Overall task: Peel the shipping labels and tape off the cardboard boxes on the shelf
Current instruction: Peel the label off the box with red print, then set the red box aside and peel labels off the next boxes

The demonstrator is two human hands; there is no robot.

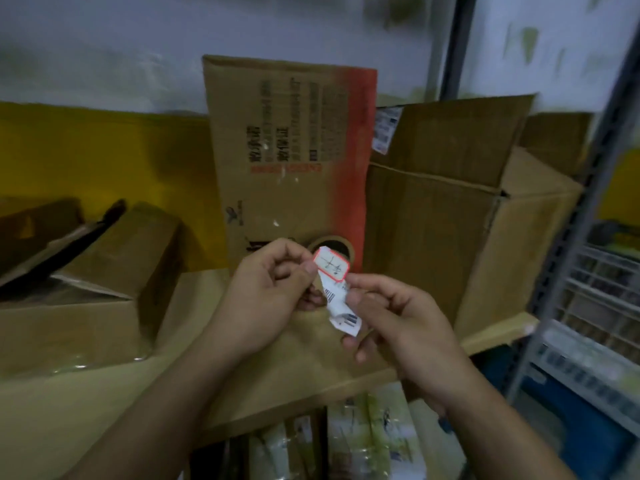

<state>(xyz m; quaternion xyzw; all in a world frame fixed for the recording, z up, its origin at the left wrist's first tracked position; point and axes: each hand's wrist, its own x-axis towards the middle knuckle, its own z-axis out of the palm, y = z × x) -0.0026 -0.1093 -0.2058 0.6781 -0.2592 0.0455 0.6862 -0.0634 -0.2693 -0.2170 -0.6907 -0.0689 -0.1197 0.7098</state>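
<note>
Clearly Off the Box: Label [337,292] Pinched in Both Hands

You held both hands up before the tall cardboard box [287,150], above the shelf [104,410]. Your left hand [273,289] curled its fingers [306,271], pinching the label's top; your right hand [398,320] pinched its middle. The label was white, crumpled and barcoded, red-bordered on top, running from upper left to lower right.

crumpled white barcode label [337,292], red-bordered sticker attached; printed cardboard box [287,150] upright

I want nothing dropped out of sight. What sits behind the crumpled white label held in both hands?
A brown ring, seemingly a tape roll, shows above the crumpled white label, in front of the tall printed cardboard box. The label covers the ring's lower part.
</note>
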